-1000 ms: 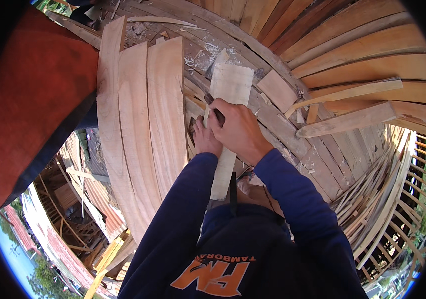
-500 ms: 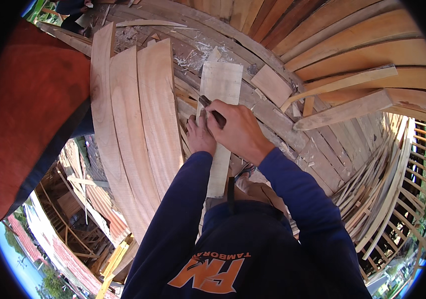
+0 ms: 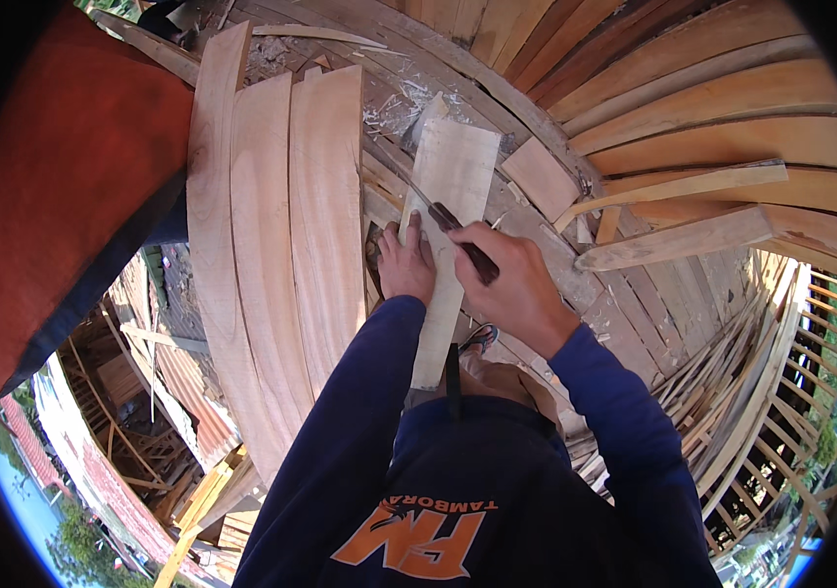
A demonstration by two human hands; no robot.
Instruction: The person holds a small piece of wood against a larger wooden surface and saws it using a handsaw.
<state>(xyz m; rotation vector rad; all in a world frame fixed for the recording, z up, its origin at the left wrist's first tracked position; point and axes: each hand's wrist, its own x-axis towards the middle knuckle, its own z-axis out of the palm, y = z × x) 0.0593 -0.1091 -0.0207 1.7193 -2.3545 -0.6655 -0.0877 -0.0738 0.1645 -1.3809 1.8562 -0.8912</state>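
A long pale board [image 3: 457, 162] slants away from my body, its near end by my waist. My left hand [image 3: 406, 267] lies on the board's left edge with its fingers stretched out and apart, pressing on the wood. My right hand [image 3: 516, 279] is closed around the dark brown handle of a knife [image 3: 448, 217]. The thin metal blade points up and to the left, above the board and just past my left fingertips. Whether the blade touches the wood, I cannot tell.
Wide curved planks [image 3: 262, 225] stand along the left. On the plank floor lie wood shavings [image 3: 404, 108], a square offcut [image 3: 541, 173] and a loose beam [image 3: 678, 238]. Thin strips [image 3: 722, 402] are piled at right. An orange cloth-like shape [image 3: 75, 186] fills the upper left.
My right hand has drawn back to the right and nearer to me with the knife, away from my left hand, so the blade shows. My left fingers have spread on the board.
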